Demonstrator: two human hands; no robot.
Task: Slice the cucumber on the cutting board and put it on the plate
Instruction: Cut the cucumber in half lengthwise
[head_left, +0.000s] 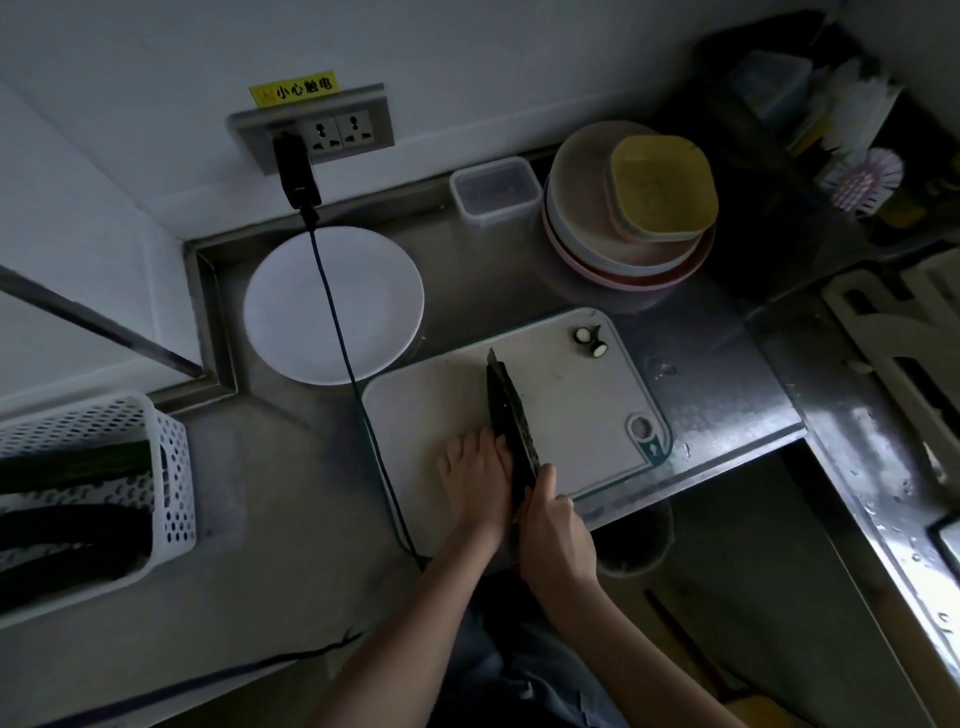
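Cucumber (511, 426): a long dark piece lying on the cutting board, running away from the person, just right of the left grip's fingertips and directly ahead of the right grip.
Knife: not clearly separable from the dark cucumber; a grey pointed tip (491, 358) shows at the far end, ahead of both grips.
Left grip (475, 475): fingers fairly straight and flat on the board, pressed against the cucumber's left side; nothing enclosed that can be seen.
Right grip (553, 530): fingers curled round a dark handle at the near end of the cucumber line, thumb on top; it sits just right of the left grip, touching it.
Cut ends (589, 340): two small pieces with pale faces, on the board's far right area, well ahead of the right grip.
Cutting board (582, 415): white, rounded corners, a hanging hole at its near right corner, under both grips.
Plate (332, 306): white, nothing on it, on the tabletop ahead and left of the left grip, just beside the board's far left corner.
Cable (337, 332): dark, runs from a wall-socket plug across the plate and past the left grip's left side.
Basket (171, 467): white, perforated, far left of the left grip, holding more dark cucumbers.
Stacked dishes (628, 208): ahead and right of the right grip, a yellow bowl on top, a clear lidded box beside them.
Tabletop (717, 374): grey metal.
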